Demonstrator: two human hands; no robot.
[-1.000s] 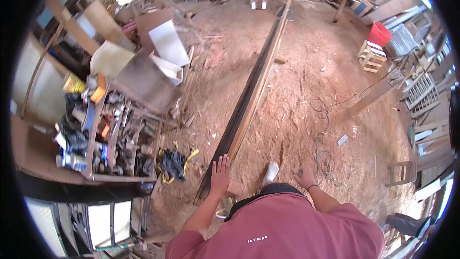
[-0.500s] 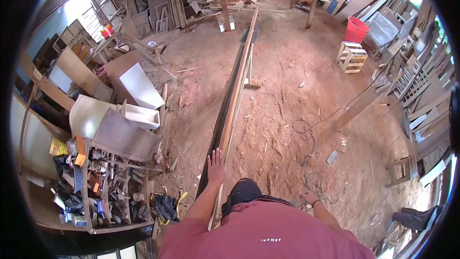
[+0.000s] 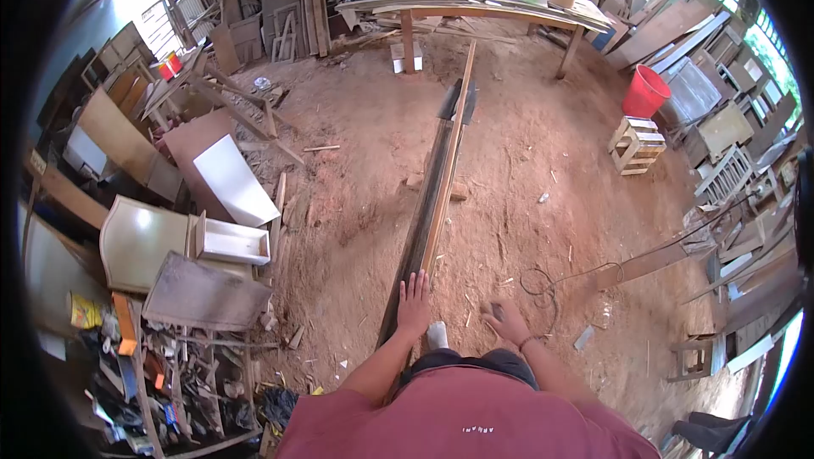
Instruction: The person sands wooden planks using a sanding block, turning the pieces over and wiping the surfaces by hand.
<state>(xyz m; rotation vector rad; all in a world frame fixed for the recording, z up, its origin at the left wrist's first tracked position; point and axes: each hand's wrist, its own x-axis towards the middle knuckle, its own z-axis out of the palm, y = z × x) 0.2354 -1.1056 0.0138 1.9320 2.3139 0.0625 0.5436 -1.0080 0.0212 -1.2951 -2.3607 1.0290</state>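
My left hand [image 3: 414, 305] lies flat, fingers stretched, on the near end of a long narrow wooden board [image 3: 443, 200]. The board runs away from me along a dark beam [image 3: 417, 234], with its far tip sticking out past the beam's end. My right hand [image 3: 507, 323] hangs low over the ground to the right of the board, not touching it. Its fingers are curled, and something small and dark seems to be between them, too blurred to name. A dark band circles the right wrist.
A long table [image 3: 487, 11] stacked with boards stands at the back. A red bucket [image 3: 647, 92] and a slatted wooden crate [image 3: 637, 145] stand right. A cable [image 3: 543, 288] coils on the dirt floor. Left are a white drawer [image 3: 233, 243] and a cluttered shelf [image 3: 174, 383].
The view has shifted and my body stands more upright. My right hand has come forward and left, closer to the board. My left hand still rests flat on the wood.
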